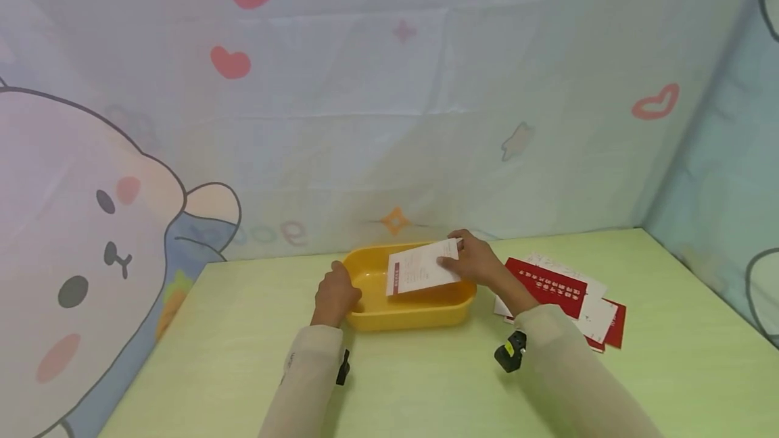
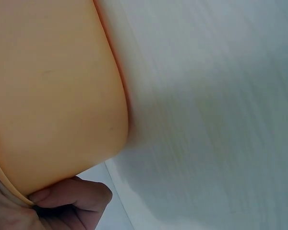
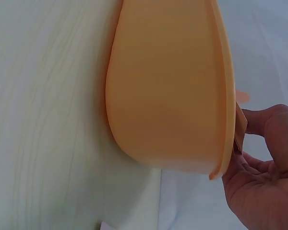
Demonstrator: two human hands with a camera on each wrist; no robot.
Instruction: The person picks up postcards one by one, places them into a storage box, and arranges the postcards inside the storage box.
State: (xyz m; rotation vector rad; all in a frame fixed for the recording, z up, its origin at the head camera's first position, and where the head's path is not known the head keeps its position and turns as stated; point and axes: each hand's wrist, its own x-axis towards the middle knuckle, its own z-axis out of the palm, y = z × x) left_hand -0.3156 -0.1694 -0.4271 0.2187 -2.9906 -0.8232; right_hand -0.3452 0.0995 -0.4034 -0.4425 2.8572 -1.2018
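Observation:
A yellow plastic tub (image 1: 408, 320) stands on the table, its open side up. My left hand (image 1: 335, 295) grips its left rim; in the left wrist view, curled fingers (image 2: 81, 199) show at the edge of the tub wall (image 2: 57, 96). Between thumb and fingers, my right hand (image 1: 477, 262) pinches a white printed card (image 1: 418, 270) with a red strip, held tilted over the tub. From the right wrist, only a narrow part of the card (image 3: 240, 127) shows past the tub's rim (image 3: 225, 81).
Right of the tub lies a loose, overlapping pile of red and white printed cards (image 1: 550, 286), partly behind my right forearm. The pale green table (image 1: 420, 384) meets a cartoon-printed cloth backdrop (image 1: 365, 154) at its back edge.

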